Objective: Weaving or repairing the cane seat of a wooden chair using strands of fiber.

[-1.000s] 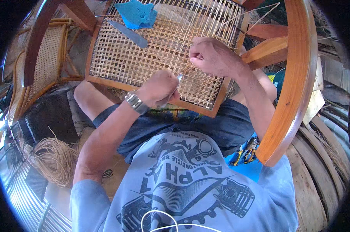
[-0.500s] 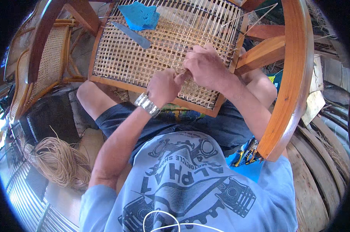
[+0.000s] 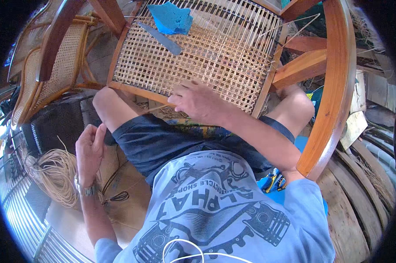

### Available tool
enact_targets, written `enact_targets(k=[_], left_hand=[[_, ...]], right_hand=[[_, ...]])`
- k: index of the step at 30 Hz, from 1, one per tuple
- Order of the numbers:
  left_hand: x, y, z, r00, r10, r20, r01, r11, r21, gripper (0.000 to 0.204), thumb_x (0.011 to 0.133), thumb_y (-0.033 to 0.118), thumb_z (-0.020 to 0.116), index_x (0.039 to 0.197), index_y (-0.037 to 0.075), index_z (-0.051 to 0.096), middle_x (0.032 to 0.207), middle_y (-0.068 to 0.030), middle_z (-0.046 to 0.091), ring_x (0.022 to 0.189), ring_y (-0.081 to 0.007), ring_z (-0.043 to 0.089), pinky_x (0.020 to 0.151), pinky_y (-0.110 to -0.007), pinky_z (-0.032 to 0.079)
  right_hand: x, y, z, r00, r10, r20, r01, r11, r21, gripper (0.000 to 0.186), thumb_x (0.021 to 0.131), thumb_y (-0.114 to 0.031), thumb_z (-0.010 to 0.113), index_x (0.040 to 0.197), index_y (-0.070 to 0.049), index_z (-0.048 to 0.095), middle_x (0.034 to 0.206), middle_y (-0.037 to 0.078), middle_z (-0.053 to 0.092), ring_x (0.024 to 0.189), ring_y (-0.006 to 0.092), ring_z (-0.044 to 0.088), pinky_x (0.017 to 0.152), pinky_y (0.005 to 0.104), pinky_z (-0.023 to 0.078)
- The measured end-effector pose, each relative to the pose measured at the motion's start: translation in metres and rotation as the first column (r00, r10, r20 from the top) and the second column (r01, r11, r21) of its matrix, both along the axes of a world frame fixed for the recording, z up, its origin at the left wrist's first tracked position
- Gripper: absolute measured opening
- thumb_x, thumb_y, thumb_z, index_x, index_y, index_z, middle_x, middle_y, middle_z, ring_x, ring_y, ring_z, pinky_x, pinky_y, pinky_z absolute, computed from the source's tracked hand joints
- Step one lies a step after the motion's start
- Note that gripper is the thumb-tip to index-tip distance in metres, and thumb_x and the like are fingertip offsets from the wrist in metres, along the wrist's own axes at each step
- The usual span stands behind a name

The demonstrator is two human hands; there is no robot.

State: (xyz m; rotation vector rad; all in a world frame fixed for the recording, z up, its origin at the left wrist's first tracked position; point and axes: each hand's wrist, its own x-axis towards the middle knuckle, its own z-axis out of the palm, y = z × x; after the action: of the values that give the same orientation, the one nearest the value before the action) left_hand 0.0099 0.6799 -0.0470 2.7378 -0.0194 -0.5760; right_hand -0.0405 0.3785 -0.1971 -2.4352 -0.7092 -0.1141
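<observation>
Across my lap lies a wooden chair frame [image 3: 150,101] with a woven cane seat [image 3: 163,70]. My right hand [image 3: 197,103] is over the near edge of the seat, fingers curled, pinching a thin cane strand [image 3: 158,108]. The strand runs left toward my left hand [image 3: 90,147], which is off the frame beside my knee with thumb and fingers pinched together. Its far end is too thin to follow the whole way. A blue sponge [image 3: 171,18] and a flat grey metal blade [image 3: 160,38] rest on the woven cane, away from both hands.
A coiled bundle of cane [image 3: 60,175] lies at the left, near my left forearm. Behind it stands another cane chair [image 3: 53,74]. The curved wooden armrest [image 3: 334,109] rises close to my right arm. Pliers [image 3: 272,180] lie on something blue beneath it.
My left hand has swung from the seat out to the lower left, drawing the strand along. The right hand has shifted left and down. In view, the chair sits slightly farther right.
</observation>
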Motion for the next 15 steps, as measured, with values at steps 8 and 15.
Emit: enact_targets(k=[8,15], left_hand=[[0.000,-0.049,-0.076,0.986,0.072,-0.151,-0.129,0.901,-0.414,0.027,0.104,0.025,0.055,0.099,-0.002,0.060,0.070,-0.0047,0.064,0.055,-0.0090,0.057,0.051,-0.024,0.045],[0.007,-0.101,-0.099,0.953,-0.072,-0.293,-0.088,0.863,-0.498,0.028,0.105,0.025,0.054,0.105,-0.002,0.059,0.073,-0.0027,0.062,0.057,-0.0090,0.057,0.050,-0.025,0.047]], right_hand=[[0.007,-0.022,-0.003,0.998,-0.056,-0.039,0.059,0.996,0.063,0.012,0.095,-0.017,0.063,0.092,-0.006,0.061,0.096,0.006,0.058,0.092,0.0217,0.059,0.084,0.0370,0.050],[0.018,-0.076,0.046,0.873,0.036,-0.486,0.391,0.544,0.743,0.016,0.102,-0.018,0.058,0.099,-0.002,0.063,0.082,-0.002,0.057,0.077,0.0094,0.053,0.069,0.0280,0.048]])
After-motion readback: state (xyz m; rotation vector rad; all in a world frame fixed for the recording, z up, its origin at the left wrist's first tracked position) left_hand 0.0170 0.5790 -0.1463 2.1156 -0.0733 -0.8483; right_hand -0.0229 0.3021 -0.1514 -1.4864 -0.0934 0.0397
